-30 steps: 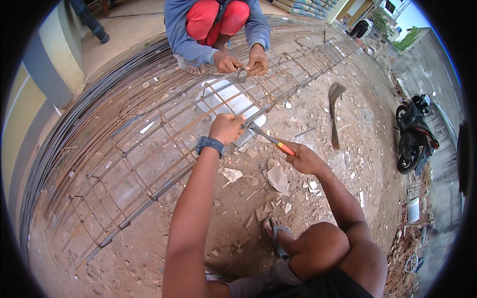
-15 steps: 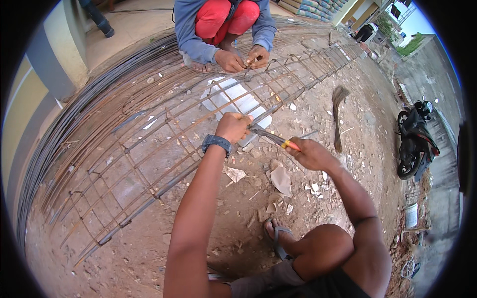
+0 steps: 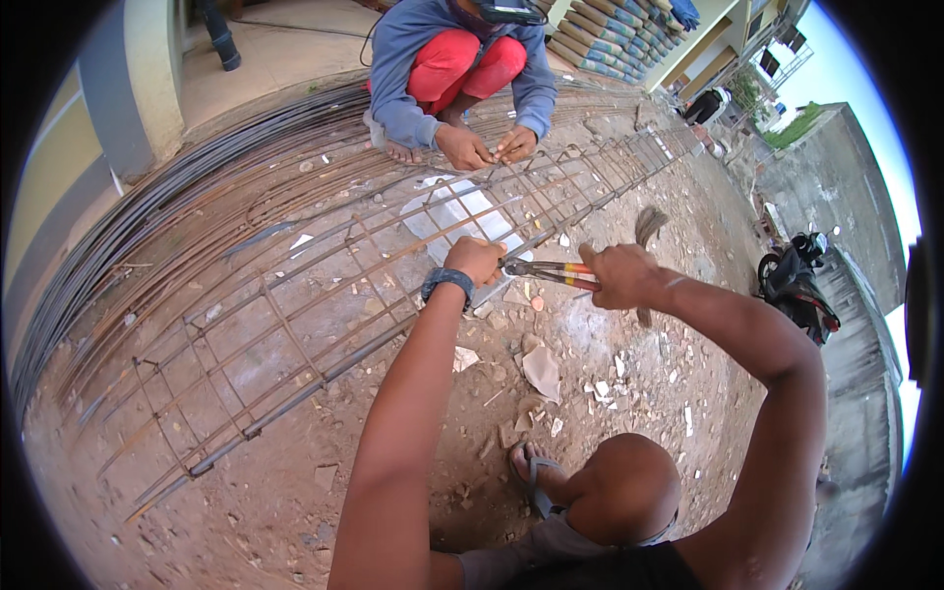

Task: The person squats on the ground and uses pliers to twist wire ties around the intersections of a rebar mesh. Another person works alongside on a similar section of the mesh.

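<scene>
A long rebar cage (image 3: 324, 379) of rusty bars and square stirrups runs slantwise across the ground in front of me. My left hand (image 3: 475, 261), with a dark watch on the wrist, is closed around the cage's near edge bar. Its fingertips are partly hidden, so any wire in them does not show. My right hand (image 3: 624, 276) grips cutting pliers (image 3: 549, 270) with red and yellow handles, which stand slightly apart. The pliers' jaws are at the bar right beside my left fingers.
Across the cage a co-worker (image 3: 462, 74) squats, both hands at its far side. Loose rebar (image 3: 197, 177) lies along the left. A whitish sheet (image 3: 462, 216) is under the cage, and a bundle of tie wire (image 3: 649, 226) lies beyond my right hand. A motorcycle (image 3: 798, 285) stands at the right.
The pliers' handles have spread from nearly together to apart. My right hand has risen a little, and the pliers lie more level. The whole view has shifted slightly.
</scene>
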### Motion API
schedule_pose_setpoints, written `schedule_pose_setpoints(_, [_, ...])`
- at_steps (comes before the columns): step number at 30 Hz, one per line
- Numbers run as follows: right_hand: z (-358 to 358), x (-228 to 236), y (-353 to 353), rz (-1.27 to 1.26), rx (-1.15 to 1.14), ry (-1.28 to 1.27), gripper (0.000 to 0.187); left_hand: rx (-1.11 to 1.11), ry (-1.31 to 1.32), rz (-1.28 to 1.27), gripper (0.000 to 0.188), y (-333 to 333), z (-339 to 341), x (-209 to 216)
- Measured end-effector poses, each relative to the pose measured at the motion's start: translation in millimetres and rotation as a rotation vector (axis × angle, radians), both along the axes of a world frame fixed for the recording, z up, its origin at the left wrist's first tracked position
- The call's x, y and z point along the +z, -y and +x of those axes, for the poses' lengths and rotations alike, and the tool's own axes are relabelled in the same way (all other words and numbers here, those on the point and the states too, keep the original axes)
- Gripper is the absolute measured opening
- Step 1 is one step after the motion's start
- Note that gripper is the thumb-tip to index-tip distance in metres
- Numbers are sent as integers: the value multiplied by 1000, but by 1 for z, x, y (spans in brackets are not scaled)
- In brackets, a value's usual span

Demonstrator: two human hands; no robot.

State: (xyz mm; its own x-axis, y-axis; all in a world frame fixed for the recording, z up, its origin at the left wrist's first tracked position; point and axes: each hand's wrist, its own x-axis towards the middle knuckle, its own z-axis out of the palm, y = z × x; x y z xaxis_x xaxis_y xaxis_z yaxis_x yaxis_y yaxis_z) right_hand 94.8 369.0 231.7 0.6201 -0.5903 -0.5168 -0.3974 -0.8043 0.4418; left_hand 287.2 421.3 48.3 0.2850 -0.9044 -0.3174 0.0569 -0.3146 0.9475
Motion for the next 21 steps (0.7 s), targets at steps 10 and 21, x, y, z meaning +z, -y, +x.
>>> schedule_pose_setpoints(10, [6,8,2,-500,1048,-6,36,22,-84,-6,45,1,1,-11])
schedule_pose_setpoints(21, [187,13,50,-282,1106,-447,18,9,-144,78,32,8,7,-2])
